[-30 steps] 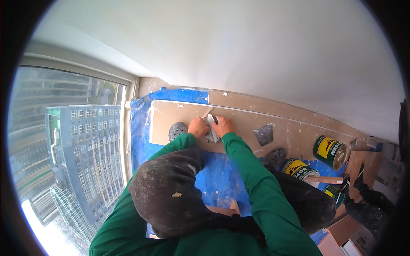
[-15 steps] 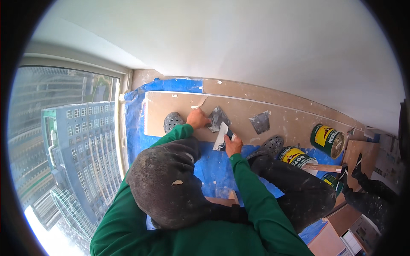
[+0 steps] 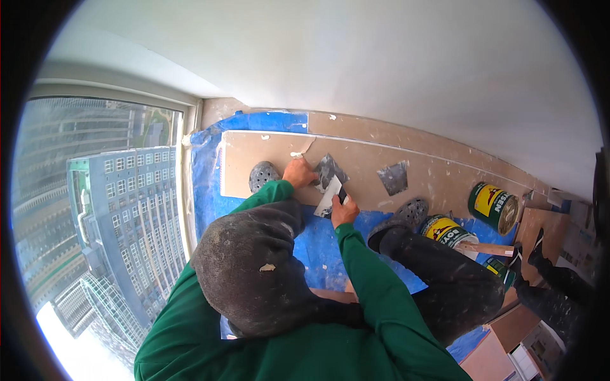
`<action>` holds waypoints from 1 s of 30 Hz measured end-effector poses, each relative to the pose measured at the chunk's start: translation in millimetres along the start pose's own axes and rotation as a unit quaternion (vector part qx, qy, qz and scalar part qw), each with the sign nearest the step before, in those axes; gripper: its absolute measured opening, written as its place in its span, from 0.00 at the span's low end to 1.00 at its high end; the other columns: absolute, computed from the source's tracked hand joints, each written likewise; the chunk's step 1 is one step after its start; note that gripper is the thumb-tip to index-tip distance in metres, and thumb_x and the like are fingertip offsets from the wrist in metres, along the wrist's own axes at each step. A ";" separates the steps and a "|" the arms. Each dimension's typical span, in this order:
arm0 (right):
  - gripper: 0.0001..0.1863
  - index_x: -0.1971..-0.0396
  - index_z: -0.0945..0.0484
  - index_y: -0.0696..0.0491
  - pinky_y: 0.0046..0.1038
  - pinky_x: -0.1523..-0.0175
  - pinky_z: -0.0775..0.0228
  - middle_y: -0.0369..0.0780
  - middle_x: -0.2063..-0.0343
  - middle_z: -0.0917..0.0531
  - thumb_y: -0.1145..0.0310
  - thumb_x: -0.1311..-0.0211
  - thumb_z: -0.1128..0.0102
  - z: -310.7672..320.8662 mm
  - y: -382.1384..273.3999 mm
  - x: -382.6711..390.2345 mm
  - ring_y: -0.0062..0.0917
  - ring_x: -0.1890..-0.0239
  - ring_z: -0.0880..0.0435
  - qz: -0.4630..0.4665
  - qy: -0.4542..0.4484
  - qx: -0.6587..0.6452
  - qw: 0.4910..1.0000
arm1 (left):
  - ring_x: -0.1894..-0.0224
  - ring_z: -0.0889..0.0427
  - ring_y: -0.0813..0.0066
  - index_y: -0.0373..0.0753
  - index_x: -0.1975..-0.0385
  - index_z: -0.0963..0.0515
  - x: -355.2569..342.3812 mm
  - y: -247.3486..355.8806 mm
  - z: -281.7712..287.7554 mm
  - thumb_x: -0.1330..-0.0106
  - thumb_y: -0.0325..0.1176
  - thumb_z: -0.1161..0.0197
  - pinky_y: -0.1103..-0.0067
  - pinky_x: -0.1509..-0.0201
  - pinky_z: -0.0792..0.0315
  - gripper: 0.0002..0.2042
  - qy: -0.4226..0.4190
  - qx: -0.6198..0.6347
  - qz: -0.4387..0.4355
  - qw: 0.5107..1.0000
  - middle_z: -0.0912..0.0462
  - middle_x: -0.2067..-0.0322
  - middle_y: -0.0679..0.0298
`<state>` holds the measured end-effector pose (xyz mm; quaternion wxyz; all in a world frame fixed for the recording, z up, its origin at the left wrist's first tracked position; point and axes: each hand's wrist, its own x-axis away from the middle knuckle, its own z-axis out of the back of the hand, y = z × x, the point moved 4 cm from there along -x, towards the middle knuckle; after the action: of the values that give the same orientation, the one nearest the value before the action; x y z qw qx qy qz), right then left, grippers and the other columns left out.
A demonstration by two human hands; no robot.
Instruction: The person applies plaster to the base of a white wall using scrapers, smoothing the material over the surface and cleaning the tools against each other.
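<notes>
My right hand point(image 3: 345, 211) grips a wide-bladed putty knife point(image 3: 330, 194) with a dark handle. Its pale blade is smeared with dark marks and leans toward the left hand. At the end of the green sleeve on the left, my left hand point(image 3: 298, 173) is closed at the left edge of a thin grey square sheet point(image 3: 331, 168), stained with white. The blade lies close against the sheet's lower side; whether they touch I cannot tell. A second grey square sheet point(image 3: 393, 178) lies flat on the brown board point(image 3: 362, 162) to the right.
Blue plastic sheeting point(image 3: 324, 254) covers the floor under the board. My clogs point(image 3: 264, 176) are at the board. Paint cans point(image 3: 492, 206) stand at the right, one with a wooden stick point(image 3: 486, 248) across it. Another person's legs point(image 3: 553, 292) show beyond them. A window point(image 3: 105, 209) is at the left.
The view has shifted slightly, so the board and cans appear a little to the right. The putty knife has tilted somewhat, its blade still beside the sheet. Both hands keep their grip.
</notes>
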<state>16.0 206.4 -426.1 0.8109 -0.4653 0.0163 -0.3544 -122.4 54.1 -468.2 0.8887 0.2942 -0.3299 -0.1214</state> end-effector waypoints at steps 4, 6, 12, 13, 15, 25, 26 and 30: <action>0.14 0.71 0.20 0.57 0.40 0.58 0.28 0.49 0.76 0.18 0.62 0.54 0.41 -10.6 -6.3 21.4 0.45 0.70 0.19 -0.052 0.016 0.021 0.998 | 0.68 0.18 0.56 0.40 0.78 0.17 0.1 -12.4 -8.2 0.51 0.41 0.38 0.67 0.60 0.24 0.11 -0.016 -0.101 -0.081 0.991 0.18 0.76 0.55; 0.15 0.70 0.19 0.56 0.40 0.58 0.29 0.49 0.76 0.18 0.62 0.55 0.41 -17.7 -11.9 13.3 0.45 0.69 0.18 -0.053 0.040 0.021 0.998 | 0.70 0.18 0.59 0.42 0.79 0.17 1.7 13.8 -0.7 0.50 0.38 0.40 0.70 0.63 0.23 0.09 -0.044 -0.166 -0.180 0.969 0.19 0.78 0.57; 0.14 0.70 0.19 0.57 0.39 0.59 0.28 0.48 0.76 0.18 0.62 0.53 0.41 -30.9 -1.0 -9.0 0.46 0.70 0.19 0.016 0.017 0.074 0.997 | 0.77 0.18 0.64 0.40 0.83 0.19 -4.9 2.7 1.2 0.54 0.36 0.41 0.72 0.67 0.23 0.08 -0.103 -0.133 -0.201 0.965 0.20 0.83 0.65; 0.14 0.70 0.19 0.57 0.39 0.59 0.28 0.48 0.76 0.18 0.62 0.53 0.41 -24.2 -0.8 -6.6 0.45 0.70 0.19 -0.002 0.002 0.051 0.999 | 0.77 0.18 0.64 0.40 0.83 0.19 -2.4 -0.6 -0.9 0.54 0.36 0.41 0.72 0.68 0.23 0.08 -0.074 -0.149 -0.196 0.966 0.20 0.83 0.65; 0.14 0.69 0.19 0.57 0.38 0.60 0.28 0.48 0.76 0.17 0.63 0.53 0.40 -2.5 -13.3 8.1 0.44 0.71 0.18 -0.037 -0.027 0.005 0.999 | 0.78 0.18 0.65 0.39 0.85 0.20 6.1 -1.5 -3.0 0.54 0.35 0.42 0.72 0.69 0.24 0.08 -0.016 -0.182 -0.187 0.965 0.21 0.84 0.66; 0.18 0.63 0.21 0.60 0.40 0.55 0.28 0.51 0.70 0.17 0.64 0.52 0.40 -13.8 -16.4 17.0 0.48 0.64 0.19 -0.089 -0.027 0.031 0.995 | 0.73 0.18 0.68 0.45 0.89 0.20 -2.0 -4.7 -6.6 0.55 0.39 0.41 0.73 0.69 0.24 0.08 -0.079 -0.166 -0.160 0.970 0.20 0.83 0.69; 0.18 0.64 0.21 0.61 0.40 0.56 0.29 0.52 0.70 0.17 0.63 0.52 0.40 -17.2 -14.5 17.0 0.49 0.64 0.19 -0.065 -0.011 0.030 0.997 | 0.74 0.18 0.68 0.45 0.89 0.20 -2.1 -4.3 -7.0 0.54 0.39 0.42 0.73 0.69 0.24 0.08 -0.074 -0.144 -0.152 0.975 0.20 0.84 0.70; 0.17 0.68 0.21 0.62 0.42 0.57 0.29 0.54 0.73 0.19 0.62 0.52 0.41 -28.2 -21.7 0.0 0.51 0.66 0.20 -0.030 -0.027 0.057 0.998 | 0.75 0.18 0.68 0.44 0.89 0.21 2.9 7.1 -2.6 0.53 0.36 0.42 0.72 0.70 0.24 0.08 -0.029 -0.261 -0.265 0.928 0.20 0.84 0.69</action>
<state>-6.1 178.6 -425.4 0.8255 -0.4277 -0.0394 -0.3662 -118.3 59.8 -464.0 0.8599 0.1244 -0.2220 -0.4426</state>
